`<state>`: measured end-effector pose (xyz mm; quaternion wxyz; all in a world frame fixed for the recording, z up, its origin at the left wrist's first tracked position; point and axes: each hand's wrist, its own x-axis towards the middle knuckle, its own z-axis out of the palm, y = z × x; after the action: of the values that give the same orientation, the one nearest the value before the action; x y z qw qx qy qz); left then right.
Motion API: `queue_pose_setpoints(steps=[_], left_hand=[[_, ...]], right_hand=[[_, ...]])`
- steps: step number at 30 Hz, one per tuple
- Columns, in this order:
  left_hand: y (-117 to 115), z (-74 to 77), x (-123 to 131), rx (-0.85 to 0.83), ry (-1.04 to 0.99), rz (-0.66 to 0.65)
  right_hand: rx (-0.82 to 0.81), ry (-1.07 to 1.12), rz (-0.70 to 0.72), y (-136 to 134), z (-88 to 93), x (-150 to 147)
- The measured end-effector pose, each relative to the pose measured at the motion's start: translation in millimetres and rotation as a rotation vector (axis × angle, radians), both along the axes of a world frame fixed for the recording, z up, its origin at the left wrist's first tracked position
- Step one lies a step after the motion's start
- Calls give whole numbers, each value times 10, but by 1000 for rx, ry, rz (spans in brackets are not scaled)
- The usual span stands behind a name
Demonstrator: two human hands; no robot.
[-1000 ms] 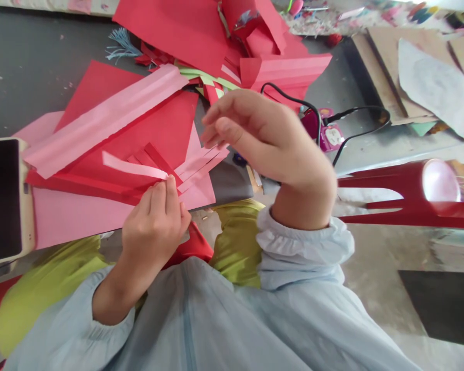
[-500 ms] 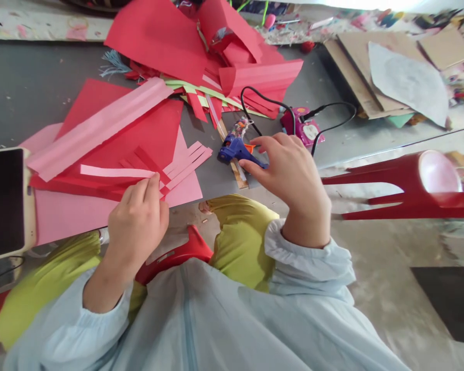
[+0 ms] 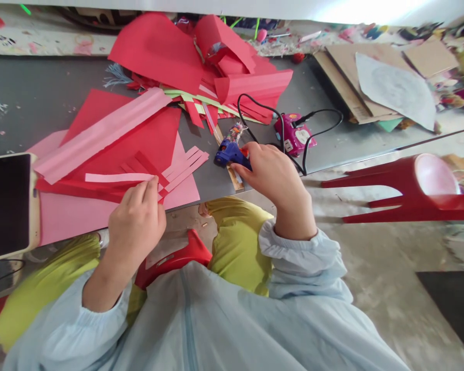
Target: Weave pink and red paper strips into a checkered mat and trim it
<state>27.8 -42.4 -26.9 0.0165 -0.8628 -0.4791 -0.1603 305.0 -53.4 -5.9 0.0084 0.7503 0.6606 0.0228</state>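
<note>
My left hand (image 3: pixel 137 224) is closed in a pinch on the near end of a pale pink paper strip (image 3: pixel 116 178), which lies across red paper strips (image 3: pixel 147 166) on the grey table (image 3: pixel 42 98). My right hand (image 3: pixel 270 178) is wrapped round the handle of a blue glue gun (image 3: pixel 228 152) that rests on the table near its front edge, over a wooden stick (image 3: pixel 232 178). A black cord (image 3: pixel 255 111) runs from the gun toward a magenta plug adapter (image 3: pixel 296 135).
A phone (image 3: pixel 5 206) with a dark screen lies at the left edge. Red and pink paper sheets (image 3: pixel 162 46) pile up at the back. Cardboard pieces (image 3: pixel 355 77) lie at the right. A red plastic stool (image 3: pixel 402 188) lies on its side on the floor.
My right hand came down from above the paper strips and moved right to the glue gun, closing on its handle. My left hand has kept its pinch on the pink strip.
</note>
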Motion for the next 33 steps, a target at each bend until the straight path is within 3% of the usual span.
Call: queue_pose_setpoints(steps=[7, 15, 25, 33], left_hand=[[1, 12, 9, -43, -18, 3], [-4, 15, 13, 13, 36, -14], [4, 14, 19, -3, 32, -15], [-17, -9, 21, 14, 38, -28]], right_hand=[[28, -6, 45, -17, -10, -8], [60, 159, 128, -103, 85, 19], [-38, 543, 242, -94, 266, -3], [46, 834, 207, -36, 237, 31]])
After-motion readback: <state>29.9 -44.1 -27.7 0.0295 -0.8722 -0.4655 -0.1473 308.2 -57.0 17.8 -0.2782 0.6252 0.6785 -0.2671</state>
